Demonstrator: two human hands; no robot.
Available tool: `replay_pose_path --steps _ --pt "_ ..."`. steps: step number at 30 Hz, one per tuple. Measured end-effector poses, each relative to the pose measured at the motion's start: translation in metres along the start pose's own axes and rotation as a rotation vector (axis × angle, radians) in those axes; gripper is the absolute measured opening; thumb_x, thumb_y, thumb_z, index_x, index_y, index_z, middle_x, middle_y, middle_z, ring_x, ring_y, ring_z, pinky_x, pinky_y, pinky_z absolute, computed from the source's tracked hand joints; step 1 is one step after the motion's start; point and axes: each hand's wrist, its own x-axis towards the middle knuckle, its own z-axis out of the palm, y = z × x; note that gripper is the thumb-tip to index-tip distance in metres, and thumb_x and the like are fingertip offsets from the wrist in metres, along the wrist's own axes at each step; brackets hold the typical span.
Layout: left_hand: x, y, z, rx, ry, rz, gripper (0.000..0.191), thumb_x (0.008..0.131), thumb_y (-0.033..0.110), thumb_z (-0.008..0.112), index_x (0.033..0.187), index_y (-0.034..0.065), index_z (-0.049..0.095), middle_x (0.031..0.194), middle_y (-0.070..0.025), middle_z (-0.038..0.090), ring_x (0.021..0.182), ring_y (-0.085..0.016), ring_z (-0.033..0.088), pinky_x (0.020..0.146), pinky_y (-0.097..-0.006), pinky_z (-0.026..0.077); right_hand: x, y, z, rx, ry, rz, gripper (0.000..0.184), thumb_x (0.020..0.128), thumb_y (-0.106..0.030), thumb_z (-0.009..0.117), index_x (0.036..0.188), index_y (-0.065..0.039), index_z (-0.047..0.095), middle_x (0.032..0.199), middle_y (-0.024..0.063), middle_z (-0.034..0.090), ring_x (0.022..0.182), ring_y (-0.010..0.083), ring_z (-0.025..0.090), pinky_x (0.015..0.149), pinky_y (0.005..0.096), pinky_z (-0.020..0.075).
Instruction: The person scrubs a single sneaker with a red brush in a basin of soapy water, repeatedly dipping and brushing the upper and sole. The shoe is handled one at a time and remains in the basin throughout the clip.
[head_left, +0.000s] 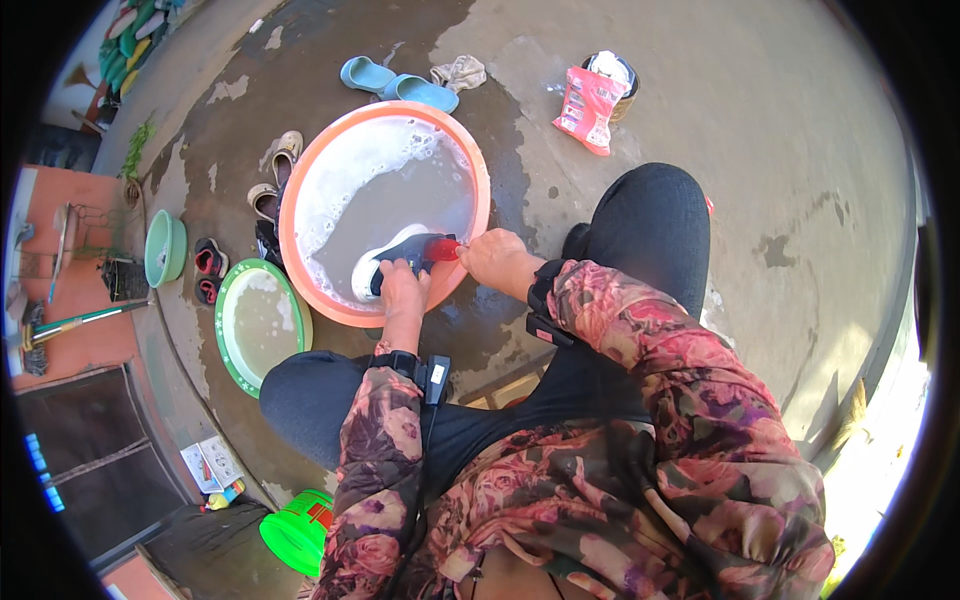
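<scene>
A wide orange-rimmed plastic basin (486, 180) holds cloudy water with white suds. Low in it, near the side closest to me, is a dark shoe with a thick white sole (365, 274). My left hand (403, 291) grips the shoe by its upper, with the fingers partly hidden. From the right, my right hand (495, 259) holds a red brush-like tool (442, 249) by its end, over the basin's rim. The tool's far end rests against the shoe's opening or upper; its working side is hidden.
Blue clogs (420, 91) and a crumpled cloth (459, 73) lie beyond the basin. Beige clogs (286, 154), a green-rimmed basin (304, 330), red-black shoes (210, 259) and a mint basin (166, 247) are at left. A pink packet (589, 109) leans on a round container at upper right.
</scene>
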Motion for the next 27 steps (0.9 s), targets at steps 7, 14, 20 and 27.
replay_pose_path --steps 7,14,20,27 --pt "0.009 0.0 -0.006 0.034 -0.026 -0.044 0.033 0.079 0.022 0.067 0.1 -0.0009 0.057 0.107 -0.0205 0.048 0.091 -0.039 0.06 0.08 -0.044 0.05 0.021 -0.015 0.027 0.483 -0.105 0.0 0.034 0.084 -0.011 0.053 0.117 -0.005 0.058 0.101 0.0165 0.064 0.096 0.0337 0.062 0.083 0.0415 0.049" --pt "0.013 0.008 -0.037 0.22 0.016 0.041 0.026 0.073 0.016 0.07 0.094 0.0031 0.059 0.104 -0.0155 0.05 0.087 -0.035 0.063 0.075 -0.0431 0.052 0.007 -0.009 -0.017 0.313 -0.001 -0.096 0.029 0.088 -0.014 0.05 0.114 -0.013 0.063 0.101 0.014 0.065 0.098 0.0297 0.062 0.082 0.0408 0.0489" --pt "0.028 0.016 -0.044 0.278 0.112 0.187 0.018 0.073 0.005 0.063 0.092 0.0052 0.061 0.1 -0.012 0.053 0.097 -0.03 0.054 0.083 -0.0389 0.047 0.005 0.001 -0.038 0.231 -0.023 -0.211 0.037 0.087 -0.015 0.052 0.124 -0.015 0.056 0.094 0.0138 0.066 0.088 0.0317 0.064 0.076 0.0418 0.0496" --pt "0.038 -0.01 -0.014 -0.045 0.228 0.338 0.039 0.067 0.001 0.067 0.104 0.0071 0.06 0.105 -0.0081 0.051 0.102 -0.031 0.047 0.09 -0.0405 0.042 0.012 0.008 -0.017 0.229 -0.049 -0.163 0.026 0.089 -0.017 0.051 0.113 -0.011 0.058 0.088 0.0164 0.065 0.084 0.0342 0.062 0.073 0.0433 0.0491"
